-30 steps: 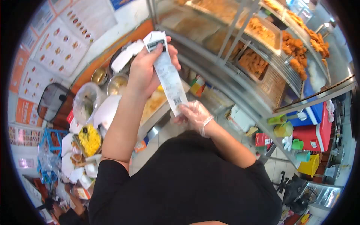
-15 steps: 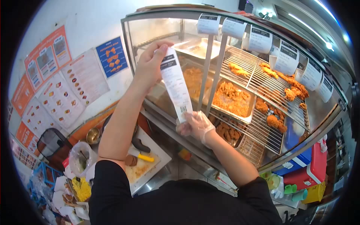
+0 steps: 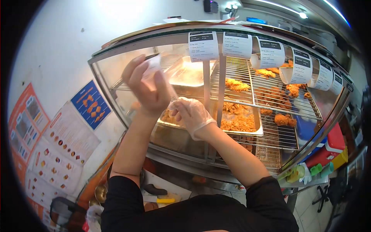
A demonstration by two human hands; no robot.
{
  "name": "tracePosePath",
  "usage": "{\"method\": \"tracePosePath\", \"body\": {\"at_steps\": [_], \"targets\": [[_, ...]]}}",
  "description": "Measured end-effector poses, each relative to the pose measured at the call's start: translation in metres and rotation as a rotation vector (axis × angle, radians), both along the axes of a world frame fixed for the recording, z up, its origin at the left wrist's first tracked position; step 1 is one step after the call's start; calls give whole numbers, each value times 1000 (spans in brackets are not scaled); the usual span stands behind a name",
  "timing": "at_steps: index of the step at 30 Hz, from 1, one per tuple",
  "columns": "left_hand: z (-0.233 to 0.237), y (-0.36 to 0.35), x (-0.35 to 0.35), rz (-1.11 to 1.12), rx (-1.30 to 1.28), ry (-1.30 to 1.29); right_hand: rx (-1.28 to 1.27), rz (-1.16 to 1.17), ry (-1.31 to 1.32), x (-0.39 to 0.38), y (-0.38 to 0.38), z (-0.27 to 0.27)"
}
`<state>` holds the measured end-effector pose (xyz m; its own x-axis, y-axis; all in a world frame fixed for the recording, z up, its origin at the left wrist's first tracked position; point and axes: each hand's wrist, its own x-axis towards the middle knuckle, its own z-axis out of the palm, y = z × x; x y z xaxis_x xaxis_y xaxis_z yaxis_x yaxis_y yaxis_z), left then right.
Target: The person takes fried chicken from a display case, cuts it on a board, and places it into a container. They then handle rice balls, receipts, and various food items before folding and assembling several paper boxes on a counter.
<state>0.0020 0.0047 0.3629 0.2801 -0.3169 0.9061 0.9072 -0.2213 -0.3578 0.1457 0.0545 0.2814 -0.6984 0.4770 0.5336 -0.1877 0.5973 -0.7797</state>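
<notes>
Receipts (image 3: 268, 52) (beyond the held slip (image 3: 155, 62)) partly screen the display case (image 3: 177, 154).

Plain black fabric top (image 3: 208, 214), short, loose black left sleeve (image 3: 123, 199), matching black right sleeve (image 3: 268, 197), both ending above a bare left forearm (image 3: 133, 149) and right forearm (image 3: 234, 150), bare left hand (image 3: 147, 91), thin, clear, crinkled plastic glove (image 3: 199, 123) covering the right hand (image 3: 190, 115), its cuff (image 3: 204, 131) loose.

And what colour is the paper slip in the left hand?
The paper slip is white, with a dark band at its top, seen in the head view.
</notes>
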Motion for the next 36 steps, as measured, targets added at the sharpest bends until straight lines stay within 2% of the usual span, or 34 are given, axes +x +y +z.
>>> {"method": "tracePosePath", "body": {"at_steps": [1, 2, 4, 5, 6, 8, 9, 11, 12, 16, 17, 18, 20, 22, 24, 25, 26, 28, 30, 31, 32, 33, 34, 36], "targets": [[-2, 3, -5, -92, 80, 61, 214, -87, 102, -9, 7, -12], [4, 5, -6, -109, 77, 64, 211, -105, 105, -9, 4, -6], [20, 8, -5, -180, 396, 318, 9, -133, 103, -8, -5, 10], [20, 7, -11, -132, 344, 279, -94, -133, 96, -12, -6, 9], [22, 9, -17, -148, 346, 280, -94, -148, 101, -15, -7, 8], [24, 15, -27, -42, -100, 71, -453, -17, 103, -21, -6, 4], [25, 22, -32, -6, -205, 43, -448, -28, 100, -23, -7, 2], [24, 25, -35, 34, -220, 42, -578, -6, 61, -27, -10, -2], [25, 26, -36, 86, -241, 47, -573, -12, 60, -29, -11, -4], [33, 28, -34, 49, -201, -20, -571, -10, 49, -33, -8, -13], [38, 25, -31, 167, -167, -29, -535, -15, 28, -32, -7, -13], [41, 22, -27, 160, -174, -20, -502, -19, 8, -31, -7, -14], [47, 19, -22, 314, -166, -31, -519, -8, -6, -28, -6, -13], [52, 17, -21, 305, -167, 5, -542, -4, -8, -25, -4, -13], [53, 20, -26, 307, -199, 65, -668, 49, -154, -15, -2, -14], [54, 22, -29, 250, -220, 63, -536, 85, -212, 2, -6, -16], [54, 24, -30, 193, -244, 55, -561, 61, -205, 25, -8, -20], [50, 28, -28, 0, -292, -103, 256, 184, -486, 75, -10, -29], [55, 23, -30, 242, -208, 48, 403, 385, -597, 123, -4, -25], [53, 22, -25, 230, -218, 40, 92, 367, -569, 148, -7, -10], [51, 21, -20, 319, -141, 50, -216, 345, -533, 172, -8, 7], [50, 19, -17, 413, -63, 59, -190, 203, -437, 193, -3, 15], [50, 19, -21, 413, -73, 49, -160, 64, -342, 213, 4, 24], [53, 23, -32, 246, -161, 55, -111, -395, -408, 245, 16, 58]]}}
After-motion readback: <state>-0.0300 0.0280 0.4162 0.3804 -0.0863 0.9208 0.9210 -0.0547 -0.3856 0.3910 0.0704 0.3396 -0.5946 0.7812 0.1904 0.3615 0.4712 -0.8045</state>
